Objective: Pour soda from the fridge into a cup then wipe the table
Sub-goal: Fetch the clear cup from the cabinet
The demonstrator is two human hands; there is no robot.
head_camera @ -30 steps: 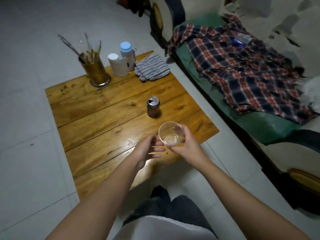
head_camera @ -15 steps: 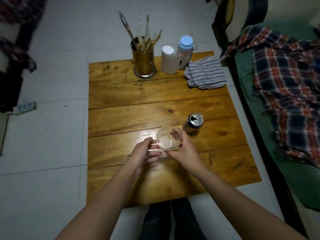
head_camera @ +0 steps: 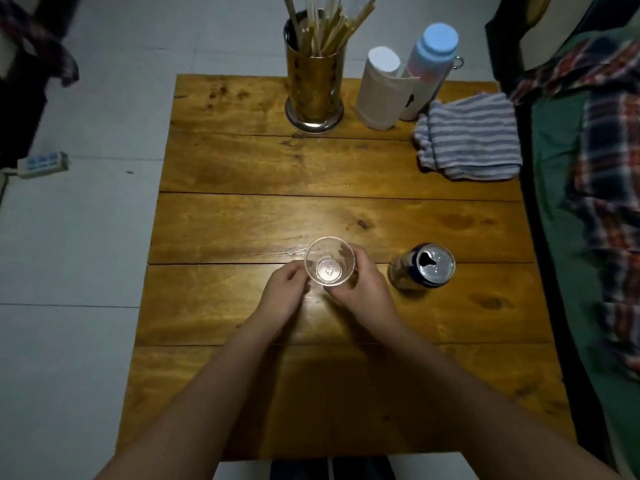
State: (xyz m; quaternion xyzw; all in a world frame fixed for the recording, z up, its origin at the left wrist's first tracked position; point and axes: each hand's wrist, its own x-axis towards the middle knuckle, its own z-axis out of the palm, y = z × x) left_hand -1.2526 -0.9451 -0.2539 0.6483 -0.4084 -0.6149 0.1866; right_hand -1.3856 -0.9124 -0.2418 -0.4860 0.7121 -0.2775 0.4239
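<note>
Pale floor tiles are surrounding a low wooden table (head_camera: pixel 242 220) made of wide planks, and the head camera is looking almost straight down on it. Near the middle of the table a clear plastic cup (head_camera: pixel 329 260) is standing upright with nothing in it, its bottom showing through. The right hand (head_camera: pixel 360 289) is wrapping its fingers and thumb around the cup's side, gripping it. The left hand (head_camera: pixel 282 296) is sitting just beside the cup with its fingers loosely curled, the fingertips at the cup's wall; whether they are actually pressing it I cannot tell. Just to the right of the cup a soda can (head_camera: pixel 424 266) is standing upright, apart from the hand, with its tab hole already open.

Along the far edge a metal holder (head_camera: pixel 313 88) is holding a bunch of chopsticks. Beside it a white roll (head_camera: pixel 379 90) is standing next to a bottle (head_camera: pixel 427 64) with a pale blue cap. A striped cloth (head_camera: pixel 467 136) is lying folded at the far right corner. Off the table, a plaid shirt (head_camera: pixel 609 188) is lying on a green seat, and a power strip (head_camera: pixel 43 162) is lying on the floor at the left.
</note>
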